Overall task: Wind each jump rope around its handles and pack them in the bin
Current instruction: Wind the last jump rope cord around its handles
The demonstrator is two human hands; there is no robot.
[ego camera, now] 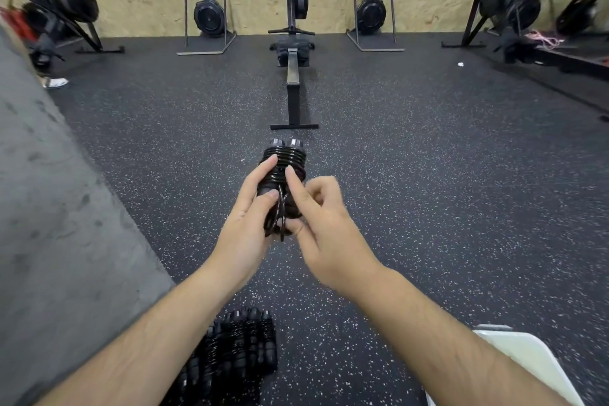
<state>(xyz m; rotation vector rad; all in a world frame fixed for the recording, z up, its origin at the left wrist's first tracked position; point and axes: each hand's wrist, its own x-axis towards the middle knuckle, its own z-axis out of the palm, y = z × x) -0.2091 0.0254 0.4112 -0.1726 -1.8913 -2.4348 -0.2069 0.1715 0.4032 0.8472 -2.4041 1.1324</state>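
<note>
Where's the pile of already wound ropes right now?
In the head view, the wound ropes lie on the floor at bottom centre, under the left forearm, left of the white bin.

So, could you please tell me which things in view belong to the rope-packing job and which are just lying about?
Part of the job:
- wound jump rope, held by the left hand, right hand pinching its loose loop
- pile of wound ropes on the floor
- white bin, only a corner visible

Just lying about:
- rowing machine
- white scrap on the floor
</note>
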